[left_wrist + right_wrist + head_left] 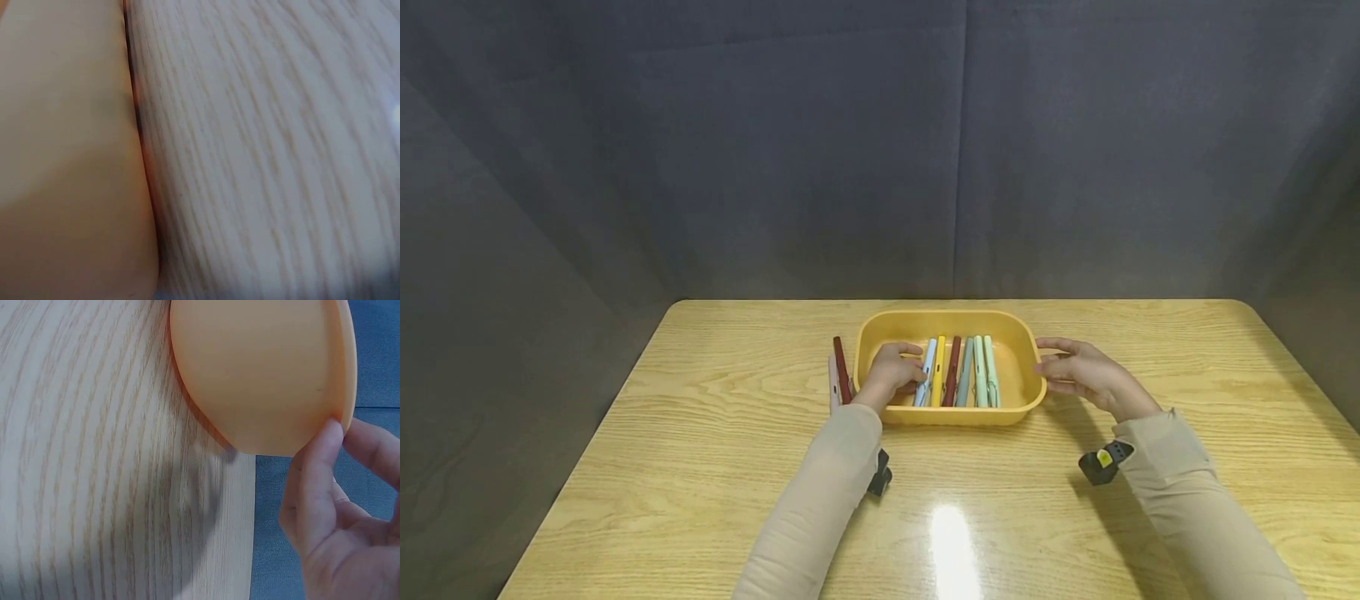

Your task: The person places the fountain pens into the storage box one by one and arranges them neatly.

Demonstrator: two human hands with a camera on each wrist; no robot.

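Note:
In the head view my left hand (892, 372) reaches into the yellow tray (951, 417) from the left. Its fingertips are at the left side of a light blue pen (927, 367), which leans slightly; no firm grip shows. Right of it in the tray lie a yellow pen (938, 367), a dark red pen (952, 367), a grey-green pen (966, 367) and two mint pens (980, 367). My right hand (1093, 375) touches the tray's right rim, its fingers loosely extended. In the right wrist view fingertips (334, 430) meet the rim.
Outside the tray's left wall are another dark red pen (842, 367) and a pale pink pen (833, 383), partly hidden by the left arm. The wooden table (700, 467) ends at a dark curtain (820, 167). The left wrist view shows mainly the tray's wall (69, 150) and wood grain.

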